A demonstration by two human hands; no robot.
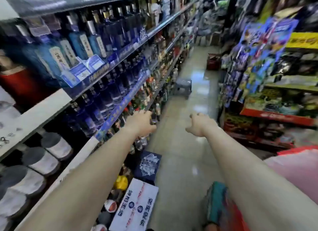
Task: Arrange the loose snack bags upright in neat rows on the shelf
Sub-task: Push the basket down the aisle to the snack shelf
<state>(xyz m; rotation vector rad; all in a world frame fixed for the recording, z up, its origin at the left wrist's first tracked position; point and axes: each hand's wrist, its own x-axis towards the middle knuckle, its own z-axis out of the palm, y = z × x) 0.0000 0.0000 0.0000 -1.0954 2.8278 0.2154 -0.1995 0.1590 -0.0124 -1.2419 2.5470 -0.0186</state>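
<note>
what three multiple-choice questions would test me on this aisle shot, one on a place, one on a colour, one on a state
1. Where does the grey stool stand?
A. on a top shelf
B. on the aisle floor, close to the left shelves
C. under the person's arm

2. What colour are most bottles on the upper left shelves?
A. blue
B. orange
C. pink

3. What is the right hand doing?
A. gripping a snack bag
B. resting on a box
C. holding nothing, stretched out over the floor

Answers:
1 B: its legs rest on the tiles at the foot of the shelving.
2 A: the glass and labels in those rows read blue.
3 C: its loosely curled fingers have nothing in them, with bare floor beyond.
</note>
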